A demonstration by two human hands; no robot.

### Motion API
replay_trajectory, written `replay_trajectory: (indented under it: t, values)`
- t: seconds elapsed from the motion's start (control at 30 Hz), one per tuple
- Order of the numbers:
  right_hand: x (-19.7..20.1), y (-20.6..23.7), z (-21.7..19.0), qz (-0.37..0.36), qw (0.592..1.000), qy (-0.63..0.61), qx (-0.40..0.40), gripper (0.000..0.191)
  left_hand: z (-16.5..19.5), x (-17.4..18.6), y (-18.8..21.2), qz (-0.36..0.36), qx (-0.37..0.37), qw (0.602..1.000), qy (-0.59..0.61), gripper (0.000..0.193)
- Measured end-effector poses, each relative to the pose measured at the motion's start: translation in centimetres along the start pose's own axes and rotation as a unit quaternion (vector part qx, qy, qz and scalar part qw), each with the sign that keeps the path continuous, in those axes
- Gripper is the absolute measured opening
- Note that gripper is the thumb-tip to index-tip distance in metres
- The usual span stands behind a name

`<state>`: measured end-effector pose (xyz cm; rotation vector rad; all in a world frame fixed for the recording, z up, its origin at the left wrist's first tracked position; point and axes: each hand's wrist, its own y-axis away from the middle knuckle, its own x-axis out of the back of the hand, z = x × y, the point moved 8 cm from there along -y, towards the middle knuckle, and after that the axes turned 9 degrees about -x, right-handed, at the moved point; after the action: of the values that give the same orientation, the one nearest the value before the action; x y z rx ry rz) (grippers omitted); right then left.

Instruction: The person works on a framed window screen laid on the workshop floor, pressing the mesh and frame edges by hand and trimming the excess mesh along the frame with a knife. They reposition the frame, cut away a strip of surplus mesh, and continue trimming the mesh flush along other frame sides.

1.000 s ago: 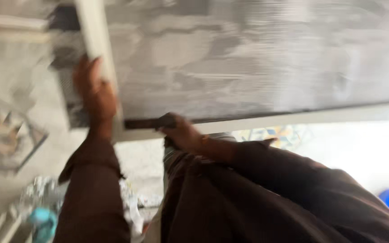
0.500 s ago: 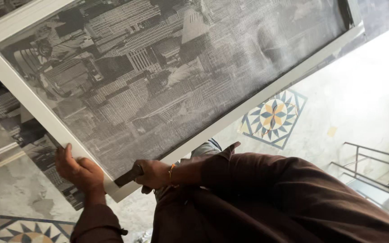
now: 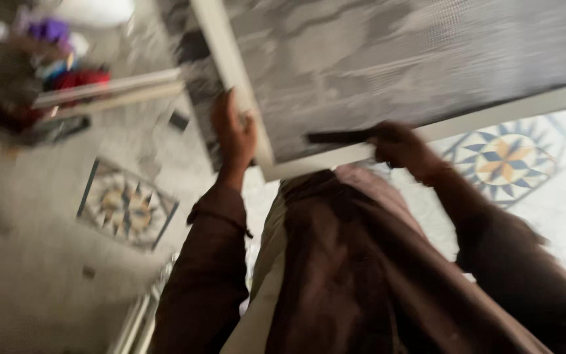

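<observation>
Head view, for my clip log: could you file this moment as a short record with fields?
left hand: grips the left white edge of the large grey-printed white-framed panel
right hand: holds a slim dark tool against the panel's lower edge
clothing: dark brown long sleeves
floor: pale marble with star-patterned inlay tiles
clarity: motion-blurred

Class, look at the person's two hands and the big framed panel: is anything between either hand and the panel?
Nothing visible. The left hand grips the panel's white frame; the right hand presses a dark tool against it.
</observation>
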<state>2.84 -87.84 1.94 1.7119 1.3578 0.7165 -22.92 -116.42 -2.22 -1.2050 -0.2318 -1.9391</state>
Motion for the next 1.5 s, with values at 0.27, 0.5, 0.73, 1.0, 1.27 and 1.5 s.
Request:
replay_trajectory:
  t: [0.27, 0.5, 0.73, 1.0, 1.27, 1.5]
  values:
    - [-3.4, 0.1, -8.5, 0.033, 0.946, 0.289, 0.141, 0.024, 2.0, 2.8, 1.9, -0.080, -0.029, 0.996, -0.001, 0.084]
    - [-14.4, -2.2, -14.8, -0.018, 0.806, 0.530, 0.262, 0.024, 1.4, 2.2, 0.2, -0.044, -0.043, 0.997, -0.036, 0.087]
    - [-15.8, -2.6, -17.4, -0.006, 0.789, 0.560, 0.252, 0.030, 1.3, 2.7, 0.4, -0.032, -0.028, 0.999, -0.028, 0.087]
    - [-17.7, -3.8, -18.0, -0.033, 0.782, 0.572, 0.246, 0.026, 1.4, 3.5, -0.1, -0.019, -0.024, 0.999, -0.023, 0.087]
    - [-16.2, -5.4, -17.4, 0.004, 0.781, 0.606, 0.154, 0.029, 0.6, 3.4, 0.2, -0.008, -0.019, 1.000, -0.018, 0.088]
    - [-16.9, -5.8, -18.6, -0.018, 0.774, 0.611, 0.167, 0.028, 0.4, 3.1, 0.4, 0.004, -0.022, 1.000, -0.019, 0.086]
